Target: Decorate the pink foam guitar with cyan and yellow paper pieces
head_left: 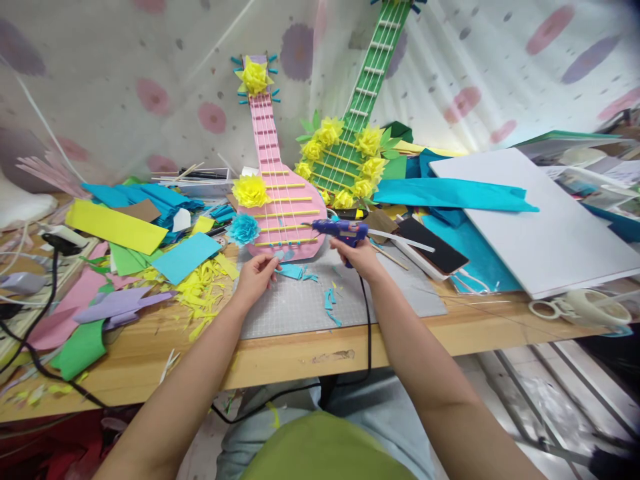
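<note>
My right hand [356,257] is wrapped round a blue hot glue gun [345,231], its nozzle pointing left over the lower body of a pink paper guitar [300,195]. A white glue stick [405,241] sticks out of the gun's back. At the guitar's bottom edge, my left hand [256,277] has thumb and fingers pinched at a small light blue paper piece [284,255]. Just above that hand, a blue paper flower [244,229] sits on the guitar's left side, below a yellow paper flower [251,191]. Blue paper scraps [296,271] lie beside my left fingertips.
Behind leans a green paper guitar [373,77]. A grey cutting mat [400,297] lies under the work. Coloured paper and yellow shreds [203,288] spread left; a black phone [433,245], white board [535,220] and cup [595,310] are right. The gun's cord [369,327] hangs over the table edge.
</note>
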`<action>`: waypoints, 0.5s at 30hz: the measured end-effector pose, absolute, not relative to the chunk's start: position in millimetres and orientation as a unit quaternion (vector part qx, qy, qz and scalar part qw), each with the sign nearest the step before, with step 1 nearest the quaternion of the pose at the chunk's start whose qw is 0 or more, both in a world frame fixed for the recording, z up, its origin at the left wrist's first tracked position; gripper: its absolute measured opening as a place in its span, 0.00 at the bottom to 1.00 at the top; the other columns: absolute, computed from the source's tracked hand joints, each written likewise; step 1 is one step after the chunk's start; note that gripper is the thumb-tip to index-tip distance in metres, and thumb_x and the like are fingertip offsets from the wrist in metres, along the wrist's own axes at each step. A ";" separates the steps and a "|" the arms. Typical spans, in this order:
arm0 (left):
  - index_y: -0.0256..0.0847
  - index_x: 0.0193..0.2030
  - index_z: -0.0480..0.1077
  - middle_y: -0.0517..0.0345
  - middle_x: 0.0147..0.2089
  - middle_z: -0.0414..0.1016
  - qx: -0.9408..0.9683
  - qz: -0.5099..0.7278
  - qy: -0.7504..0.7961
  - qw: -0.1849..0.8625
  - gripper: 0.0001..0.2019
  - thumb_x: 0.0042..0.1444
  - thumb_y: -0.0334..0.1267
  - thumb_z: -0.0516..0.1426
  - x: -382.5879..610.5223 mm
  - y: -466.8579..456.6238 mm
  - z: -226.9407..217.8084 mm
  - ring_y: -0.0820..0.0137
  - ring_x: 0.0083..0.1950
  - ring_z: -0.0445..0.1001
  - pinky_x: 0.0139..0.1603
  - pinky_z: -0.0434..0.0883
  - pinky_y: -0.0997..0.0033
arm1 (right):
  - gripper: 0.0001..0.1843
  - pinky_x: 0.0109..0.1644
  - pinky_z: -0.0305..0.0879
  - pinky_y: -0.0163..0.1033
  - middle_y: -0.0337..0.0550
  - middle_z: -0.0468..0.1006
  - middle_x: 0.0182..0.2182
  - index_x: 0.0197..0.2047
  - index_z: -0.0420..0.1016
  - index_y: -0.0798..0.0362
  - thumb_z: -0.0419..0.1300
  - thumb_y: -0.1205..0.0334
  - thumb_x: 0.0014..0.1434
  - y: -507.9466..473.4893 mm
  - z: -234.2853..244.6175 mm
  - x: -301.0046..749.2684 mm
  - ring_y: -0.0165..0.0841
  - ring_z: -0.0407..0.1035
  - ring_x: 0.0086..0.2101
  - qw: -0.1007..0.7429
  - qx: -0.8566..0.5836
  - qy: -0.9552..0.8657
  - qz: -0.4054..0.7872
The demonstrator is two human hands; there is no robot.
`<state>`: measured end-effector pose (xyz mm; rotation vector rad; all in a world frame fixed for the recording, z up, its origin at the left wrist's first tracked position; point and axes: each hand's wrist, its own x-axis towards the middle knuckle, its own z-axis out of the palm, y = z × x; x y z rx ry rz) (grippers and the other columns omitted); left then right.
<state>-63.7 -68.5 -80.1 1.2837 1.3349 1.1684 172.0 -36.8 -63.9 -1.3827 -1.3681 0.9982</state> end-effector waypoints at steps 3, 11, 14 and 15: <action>0.38 0.28 0.69 0.59 0.27 0.71 0.512 0.489 0.541 0.453 0.19 0.43 0.54 0.60 -64.9 -67.6 -81.5 0.78 0.19 0.63 0.14 0.61 0.78 | 0.21 0.24 0.57 0.37 0.34 0.62 0.13 0.25 0.69 0.53 0.61 0.41 0.44 -26.7 -65.1 194.2 0.28 0.56 0.17 0.521 -0.617 -0.487 0.331; 0.40 0.29 0.66 0.64 0.22 0.66 0.521 0.520 0.554 0.391 0.13 0.48 0.49 0.57 -69.5 -67.5 -85.5 0.78 0.18 0.61 0.17 0.60 0.78 | 0.24 0.40 0.64 0.44 0.50 0.77 0.30 0.32 0.74 0.56 0.64 0.43 0.40 -20.8 -76.5 228.0 0.42 0.71 0.34 0.366 -0.717 -0.547 0.230; 0.41 0.27 0.65 0.67 0.20 0.60 0.544 0.517 0.559 0.352 0.11 0.50 0.46 0.55 -71.7 -66.8 -87.3 0.79 0.18 0.58 0.19 0.59 0.78 | 0.25 0.44 0.64 0.46 0.54 0.78 0.35 0.35 0.75 0.57 0.62 0.43 0.44 -19.3 -82.6 226.9 0.44 0.71 0.38 0.330 -0.728 -0.561 0.218; 0.41 0.27 0.64 0.67 0.20 0.58 0.555 0.515 0.559 0.338 0.11 0.50 0.46 0.55 -72.4 -66.2 -87.3 0.78 0.19 0.58 0.20 0.58 0.78 | 0.25 0.45 0.64 0.47 0.54 0.78 0.36 0.36 0.75 0.57 0.62 0.43 0.44 -18.7 -84.3 226.5 0.44 0.71 0.39 0.323 -0.729 -0.564 0.216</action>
